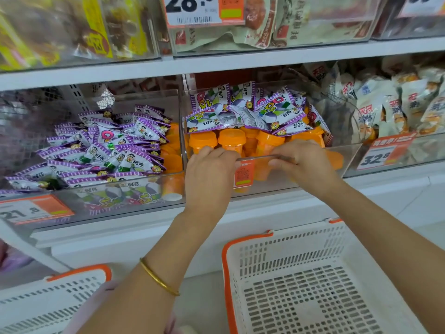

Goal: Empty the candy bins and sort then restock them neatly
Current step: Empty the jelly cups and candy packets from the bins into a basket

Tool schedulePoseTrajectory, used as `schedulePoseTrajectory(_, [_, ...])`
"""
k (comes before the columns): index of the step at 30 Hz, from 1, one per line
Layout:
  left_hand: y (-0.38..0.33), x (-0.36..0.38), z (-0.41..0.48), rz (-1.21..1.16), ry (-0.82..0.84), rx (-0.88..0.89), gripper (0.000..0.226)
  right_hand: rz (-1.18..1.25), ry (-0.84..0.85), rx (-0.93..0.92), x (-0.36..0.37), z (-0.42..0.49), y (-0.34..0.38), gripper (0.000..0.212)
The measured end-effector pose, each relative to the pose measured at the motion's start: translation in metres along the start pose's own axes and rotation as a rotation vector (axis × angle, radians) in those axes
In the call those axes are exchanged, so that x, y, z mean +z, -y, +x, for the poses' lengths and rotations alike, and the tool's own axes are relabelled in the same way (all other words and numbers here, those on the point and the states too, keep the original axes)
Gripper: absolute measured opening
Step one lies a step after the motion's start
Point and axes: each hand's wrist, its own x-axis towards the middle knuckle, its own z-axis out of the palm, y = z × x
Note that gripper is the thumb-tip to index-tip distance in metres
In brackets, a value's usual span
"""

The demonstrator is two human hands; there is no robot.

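Observation:
Two clear acrylic candy bins stand side by side on the middle shelf. The middle bin (346, 150) holds orange capped jelly cups (231, 138) with purple-and-white candy packets (243, 109) piled on top. My left hand (209, 169) and my right hand (301, 157) both grip the front rim of this bin, fingers curled over its edge. The left bin (101, 201) is full of the same purple packets (108, 148), with a few orange cups (172, 153) along its right side.
A white basket with an orange rim (313, 280) sits below my right arm, nothing in it. A second white basket (48, 302) is at the lower left. Bags of snacks (390, 97) fill the bin to the right, and the shelf above carries more packets behind a price tag (192, 10).

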Motion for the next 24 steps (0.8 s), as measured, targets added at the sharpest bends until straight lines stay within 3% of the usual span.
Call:
schedulePoseTrajectory(6, [-0.014,-0.016,-0.022,0.034,0.040,0.064,0.029,0.029,0.054,0.026,-0.013,-0.031,0.011,0.022])
schedulePoseTrajectory(13, [-0.021,-0.032,-0.019,-0.091,0.318,0.007,0.027,-0.036,0.051,0.009,-0.014,-0.048,0.015,0.014])
schedulePoseTrajectory(15, [-0.021,-0.037,-0.004,-0.156,0.226,-0.033,0.033,-0.001,0.040,0.023,-0.025,-0.044,0.022,0.014])
schedulePoseTrajectory(18, [-0.021,-0.032,0.028,-0.150,0.089,-0.081,0.052,0.027,-0.134,0.096,-0.042,-0.028,0.022,0.020])
schedulePoseTrajectory(21, [-0.020,-0.020,0.058,-0.054,0.283,-0.238,0.076,-0.100,-0.198,0.296,-0.046,0.005,-0.004,0.035])
schedulePoseTrajectory(24, [-0.012,-0.004,0.075,-0.028,0.465,-0.368,0.097,-0.164,0.046,0.551,-0.040,0.036,-0.032,0.080])
